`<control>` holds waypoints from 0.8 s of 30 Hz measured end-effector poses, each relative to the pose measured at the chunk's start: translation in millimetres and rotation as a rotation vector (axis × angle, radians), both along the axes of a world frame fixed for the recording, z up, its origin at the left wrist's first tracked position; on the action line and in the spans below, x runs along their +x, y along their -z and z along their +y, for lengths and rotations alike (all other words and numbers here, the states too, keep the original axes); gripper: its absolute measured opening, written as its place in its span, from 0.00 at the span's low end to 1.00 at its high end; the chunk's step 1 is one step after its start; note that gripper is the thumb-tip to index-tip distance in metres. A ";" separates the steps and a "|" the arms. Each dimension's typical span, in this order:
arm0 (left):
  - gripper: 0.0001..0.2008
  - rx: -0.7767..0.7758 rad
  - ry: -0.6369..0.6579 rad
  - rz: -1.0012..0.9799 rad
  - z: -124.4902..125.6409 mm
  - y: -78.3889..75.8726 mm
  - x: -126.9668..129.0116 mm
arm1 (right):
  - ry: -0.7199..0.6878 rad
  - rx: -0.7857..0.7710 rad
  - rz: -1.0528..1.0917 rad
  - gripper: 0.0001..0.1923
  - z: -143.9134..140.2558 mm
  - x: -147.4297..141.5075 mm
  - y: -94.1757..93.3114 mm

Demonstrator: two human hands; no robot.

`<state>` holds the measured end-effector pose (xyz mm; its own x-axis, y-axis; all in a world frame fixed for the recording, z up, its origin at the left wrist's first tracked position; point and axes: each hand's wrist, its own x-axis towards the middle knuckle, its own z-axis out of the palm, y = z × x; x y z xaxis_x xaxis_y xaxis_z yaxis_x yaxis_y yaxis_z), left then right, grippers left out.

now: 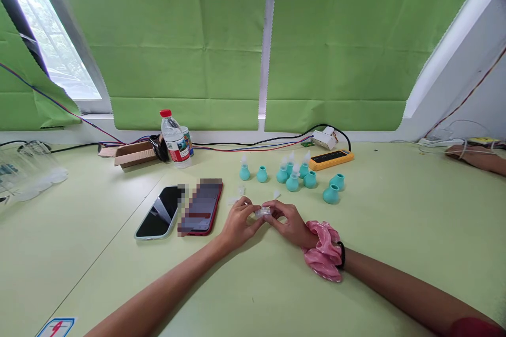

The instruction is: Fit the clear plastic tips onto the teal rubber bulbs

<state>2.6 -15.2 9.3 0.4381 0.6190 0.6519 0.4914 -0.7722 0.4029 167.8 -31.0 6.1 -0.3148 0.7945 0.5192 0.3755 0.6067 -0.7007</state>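
Note:
Between my two hands, just above the table, is a small clear plastic piece (263,211), partly covered by fingertips. The thumb and fingers of my left hand (240,222) pinch its left end. My right hand (290,222) pinches the other end, with a pink scrunchie (323,253) round that wrist. Just beyond the hands lie a loose translucent nozzle tip (276,194) and another small clear piece (241,189). Farther back stand several turquoise rubber bulbs, some bare like this bulb (331,194), others topped with clear nozzles like this one (244,170).
Two phones, a black-screened one (158,213) and a red-cased one (203,208), lie left of my hands. A water bottle (176,142), a cardboard tray (135,154), a yellow power strip (331,159) and cables line the back. Another person's hand (470,155) rests at far right.

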 end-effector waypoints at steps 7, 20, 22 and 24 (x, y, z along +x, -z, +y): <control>0.10 0.022 -0.013 -0.012 0.8 1.0 1.0 | -0.009 0.017 -0.025 0.11 -1.4 -1.0 -0.6; 0.11 0.041 -0.005 0.001 -0.2 -1.0 1.2 | -0.005 0.009 -0.037 0.11 -3.0 0.1 0.3; 0.09 0.045 -0.002 -0.022 -0.3 -1.2 2.3 | 0.022 0.032 -0.051 0.12 -3.2 -0.2 0.5; 0.08 0.048 0.003 -0.030 0.0 -0.6 2.7 | 0.052 0.074 -0.065 0.14 -3.0 0.4 -1.1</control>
